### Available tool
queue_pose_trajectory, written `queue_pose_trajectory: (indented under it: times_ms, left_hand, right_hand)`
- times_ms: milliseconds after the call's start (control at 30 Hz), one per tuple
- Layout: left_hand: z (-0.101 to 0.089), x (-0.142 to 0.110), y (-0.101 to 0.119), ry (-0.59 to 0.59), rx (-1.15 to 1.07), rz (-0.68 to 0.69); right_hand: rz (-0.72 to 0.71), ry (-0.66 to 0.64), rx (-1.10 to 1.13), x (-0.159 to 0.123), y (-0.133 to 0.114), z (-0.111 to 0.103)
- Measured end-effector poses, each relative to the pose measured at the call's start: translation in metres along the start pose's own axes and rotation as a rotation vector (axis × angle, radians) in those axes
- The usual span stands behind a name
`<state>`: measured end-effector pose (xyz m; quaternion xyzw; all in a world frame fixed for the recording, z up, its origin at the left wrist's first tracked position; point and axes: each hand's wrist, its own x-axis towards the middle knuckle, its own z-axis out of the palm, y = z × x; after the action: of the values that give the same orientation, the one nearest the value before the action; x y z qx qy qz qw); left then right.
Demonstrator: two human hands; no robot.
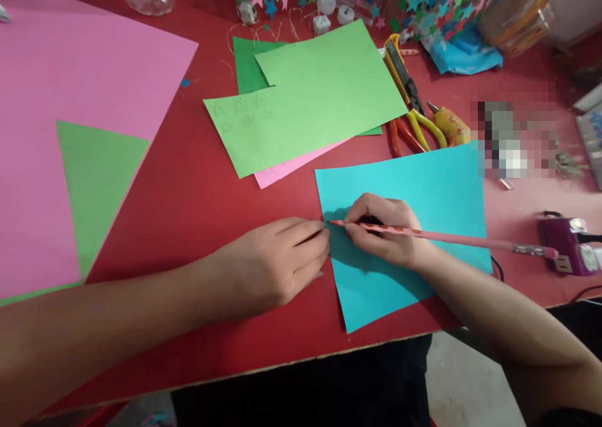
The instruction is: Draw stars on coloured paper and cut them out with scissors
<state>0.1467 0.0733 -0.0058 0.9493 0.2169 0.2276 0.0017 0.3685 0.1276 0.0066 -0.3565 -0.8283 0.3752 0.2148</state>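
A sheet of turquoise paper (414,189) lies at a slant near the table's front edge. My right hand (385,232) rests on it, closed around a pink pencil (451,236) with brown spots. The pencil's tip is at the sheet's left edge; its eraser end points right. My left hand (286,258) lies on the red table with fingers stretched toward that same edge, fingertips close to the pencil tip. Its thumb is hidden. Behind both hands is a light green sheet (329,94) with several small stars drawn at its left end.
Large pink paper (108,57) covers the left, with a green piece (101,182) on it. Pliers (423,129), a box cutter (397,69) and a yellow-handled screwdriver (449,123) lie behind the turquoise sheet. A purple power adapter (567,242) sits at right. Star decorations (418,0) stand at the back.
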Motion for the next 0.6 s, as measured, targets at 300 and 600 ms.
queue_pose_trajectory:
  times_ms: [300, 600]
  left_hand:
    - [0.0000, -0.0014, -0.0013, -0.020, 0.007, 0.003]
    - [-0.0040, -0.0032, 0.0007, -0.033, 0.008, -0.008]
  right_hand:
    - [0.031, 0.062, -0.019, -0.0024, 0.0001, 0.0012]
    - [0.063, 0.132, -0.008, -0.0042, 0.0025, 0.0000]
